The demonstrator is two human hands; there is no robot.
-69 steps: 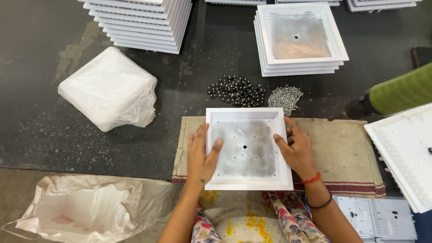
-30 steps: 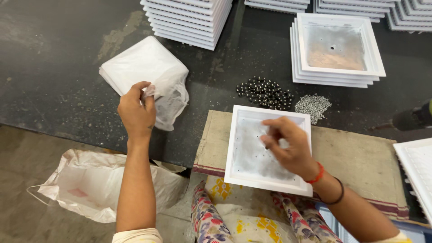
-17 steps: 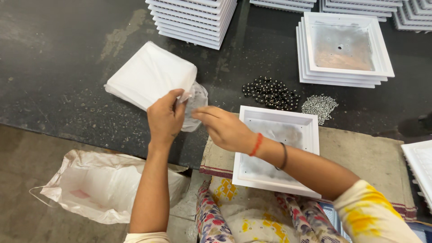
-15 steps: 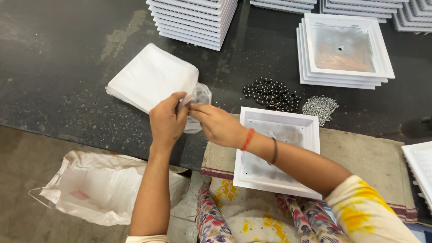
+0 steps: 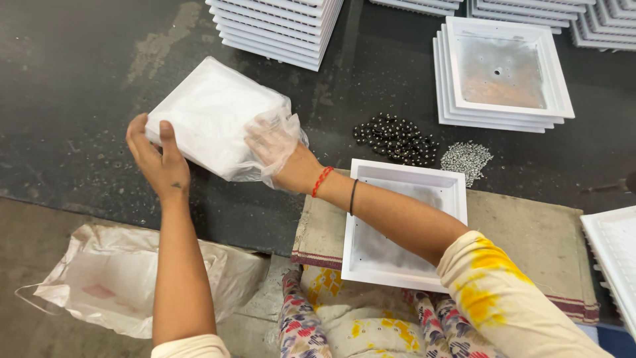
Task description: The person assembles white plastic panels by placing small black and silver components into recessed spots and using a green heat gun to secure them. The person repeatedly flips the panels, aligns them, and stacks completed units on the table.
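Observation:
A clear plastic bag [image 5: 212,116] packed with white sheets lies on the dark floor at upper left. My left hand [image 5: 159,162] grips its near left corner. My right hand [image 5: 275,149] is pushed inside the bag's open mouth, its fingers seen through the film. A white square tray [image 5: 404,229] with a grey inside rests on a beige cloth [image 5: 523,242] before my knees, under my right forearm.
A pile of dark round beads [image 5: 394,136] and a small heap of silvery screws [image 5: 466,159] lie beyond the tray. Stacks of white trays [image 5: 500,73] [image 5: 278,26] stand at the back. A crumpled white sack [image 5: 126,278] lies at lower left. Another white tray [image 5: 613,255] is at right.
My hands left the tray and went to the plastic bag. The left hand shifted from the bag's mouth to its near corner, and the right hand has gone into the opening.

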